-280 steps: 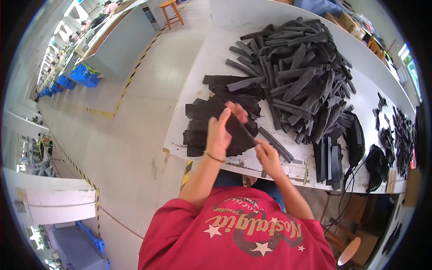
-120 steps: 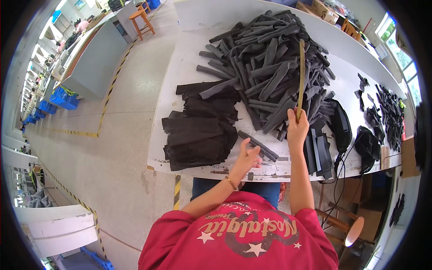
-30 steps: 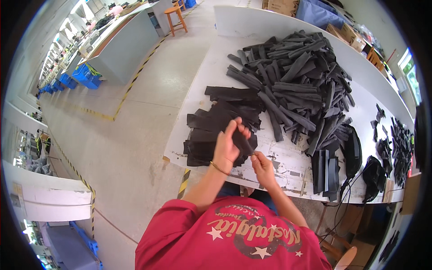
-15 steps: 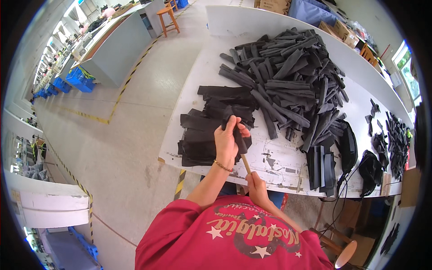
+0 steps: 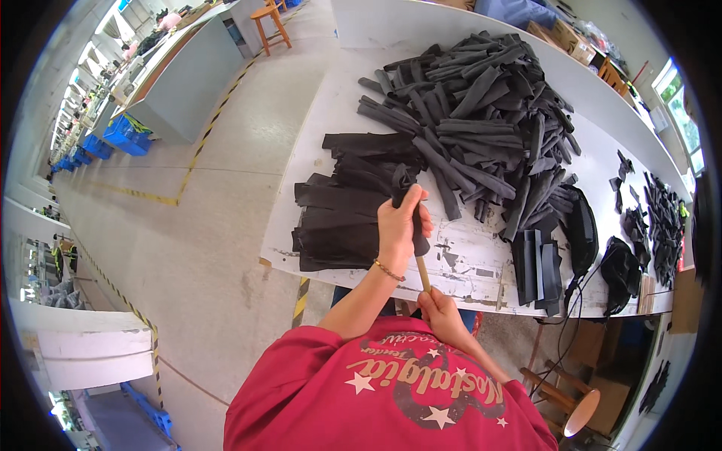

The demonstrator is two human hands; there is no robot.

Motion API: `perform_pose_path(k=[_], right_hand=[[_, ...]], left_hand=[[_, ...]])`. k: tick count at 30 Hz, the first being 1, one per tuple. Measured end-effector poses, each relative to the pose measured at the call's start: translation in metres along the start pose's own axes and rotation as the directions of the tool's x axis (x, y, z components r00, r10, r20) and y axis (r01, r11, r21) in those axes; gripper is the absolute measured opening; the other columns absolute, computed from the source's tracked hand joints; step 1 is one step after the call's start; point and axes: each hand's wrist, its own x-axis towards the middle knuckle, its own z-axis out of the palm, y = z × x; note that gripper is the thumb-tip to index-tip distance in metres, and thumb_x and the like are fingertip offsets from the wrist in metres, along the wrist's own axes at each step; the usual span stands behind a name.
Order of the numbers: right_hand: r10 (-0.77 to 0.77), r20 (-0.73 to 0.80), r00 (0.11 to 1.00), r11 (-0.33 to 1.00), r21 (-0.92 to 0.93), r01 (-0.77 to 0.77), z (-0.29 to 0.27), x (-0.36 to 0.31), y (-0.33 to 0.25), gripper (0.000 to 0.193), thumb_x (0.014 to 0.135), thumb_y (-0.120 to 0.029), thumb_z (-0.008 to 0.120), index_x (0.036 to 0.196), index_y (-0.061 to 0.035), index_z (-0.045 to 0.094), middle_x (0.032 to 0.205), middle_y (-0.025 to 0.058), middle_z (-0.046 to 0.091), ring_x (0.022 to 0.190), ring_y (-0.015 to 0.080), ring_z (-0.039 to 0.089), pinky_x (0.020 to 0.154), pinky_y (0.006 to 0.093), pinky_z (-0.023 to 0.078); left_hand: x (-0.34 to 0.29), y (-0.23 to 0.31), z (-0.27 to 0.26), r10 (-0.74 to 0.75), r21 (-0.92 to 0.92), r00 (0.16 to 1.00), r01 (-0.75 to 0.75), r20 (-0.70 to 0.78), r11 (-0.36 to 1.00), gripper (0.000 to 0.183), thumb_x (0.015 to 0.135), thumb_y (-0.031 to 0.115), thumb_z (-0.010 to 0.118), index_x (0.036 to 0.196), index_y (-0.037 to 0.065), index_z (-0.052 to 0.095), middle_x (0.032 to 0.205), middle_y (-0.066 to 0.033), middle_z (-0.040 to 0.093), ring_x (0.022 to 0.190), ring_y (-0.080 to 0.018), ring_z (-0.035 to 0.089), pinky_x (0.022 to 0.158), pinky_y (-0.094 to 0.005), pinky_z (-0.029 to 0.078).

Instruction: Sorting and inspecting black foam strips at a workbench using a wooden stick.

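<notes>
My left hand (image 5: 398,225) is closed around a dark fabric tube (image 5: 420,237), its upper end bunched above my fingers. A thin wooden stick (image 5: 423,272) comes out of the tube's lower end. Near the table's front edge, my right hand (image 5: 438,310) grips the lower part of that stick. Flat dark fabric strips (image 5: 337,237) lie in stacks just left of my left hand. Beyond and to the right spreads a big heap of rolled dark grey fabric tubes (image 5: 481,113). All of this rests on a white table (image 5: 308,158) with worn patches.
Right of my hands lie a small stack of folded dark pieces (image 5: 536,270) and two black bundles (image 5: 620,274) with cords. More dark strips (image 5: 664,233) lie at the far right. A wooden stool (image 5: 575,406) stands below the table, and a low panel (image 5: 451,26) edges its back.
My left hand has shifted a little right and down in the picture along with the fabric tube, and more of the tube shows below it. My right hand still grips the stick.
</notes>
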Motion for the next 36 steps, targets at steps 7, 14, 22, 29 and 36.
perform_pose_path(k=[7, 14, 22, 29, 36], right_hand=[[0.089, 0.128, 0.988, 0.981, -0.18, -0.065, -0.014, -0.031, 0.009, 0.024, 0.096, -0.022, 0.048, 0.089, 0.0004, 0.05, 0.061, 0.004, 0.046, 0.06, 0.0108, 0.044, 0.054, 0.0292, 0.038], [0.176, 0.219, 0.96, 0.984, -0.006, -0.179, -0.078, -0.079, -0.004, 0.028, 0.097, -0.022, 0.048, 0.078, -0.0018, 0.053, 0.063, -0.0038, 0.048, 0.057, 0.0052, 0.041, 0.051, 0.0236, 0.035], [-0.49, -0.414, 0.767, 0.869, -0.158, 0.47, -0.008, 0.037, -0.064, 0.009, 0.093, -0.011, 0.053, 0.095, -0.0029, 0.052, 0.059, -0.0025, 0.041, 0.053, 0.004, 0.036, 0.048, 0.0226, 0.031], [-0.401, -0.534, 0.744, 0.878, 0.008, 0.479, -0.028, 0.087, -0.076, 0.025, 0.09, -0.015, 0.062, 0.11, -0.0054, 0.052, 0.06, -0.0067, 0.04, 0.049, 0.0017, 0.034, 0.043, 0.02, 0.026], [-0.264, -0.417, 0.87, 0.843, 0.338, 0.418, -0.03, 0.084, -0.06, 0.018, 0.092, -0.022, 0.06, 0.091, -0.0037, 0.061, 0.057, -0.0073, 0.041, 0.045, 0.0017, 0.033, 0.041, 0.02, 0.025]], left_hand=[[0.022, 0.027, -0.026, 0.196, -0.075, 0.98, -0.198, -0.036, 0.977, 0.027, 0.09, 0.026, 0.061, 0.08, 0.001, 0.06, 0.047, 0.0012, 0.043, 0.032, -0.0068, 0.034, 0.03, -0.0225, 0.021], [0.053, 0.054, -0.036, 0.263, -0.243, 0.96, -0.279, -0.1, 0.929, 0.03, 0.094, 0.032, 0.053, 0.083, 0.004, 0.058, 0.049, 0.0049, 0.035, 0.038, -0.0044, 0.028, 0.034, -0.0216, 0.02], [0.053, 0.001, -0.022, 0.018, -0.411, 0.956, -0.142, -0.292, 0.9, 0.03, 0.096, 0.029, 0.046, 0.077, 0.007, 0.053, 0.053, 0.0021, 0.043, 0.04, -0.0061, 0.036, 0.035, -0.0219, 0.026], [0.033, -0.004, -0.026, 0.006, -0.325, 0.971, -0.085, -0.237, 0.942, 0.029, 0.097, 0.028, 0.047, 0.078, 0.007, 0.053, 0.054, 0.0024, 0.044, 0.041, -0.0057, 0.036, 0.038, -0.0212, 0.028], [0.029, -0.002, -0.025, 0.102, -0.019, 0.992, -0.104, -0.079, 0.994, 0.027, 0.094, 0.029, 0.053, 0.093, 0.003, 0.058, 0.074, -0.0032, 0.058, 0.062, -0.0111, 0.054, 0.051, -0.0231, 0.041]])
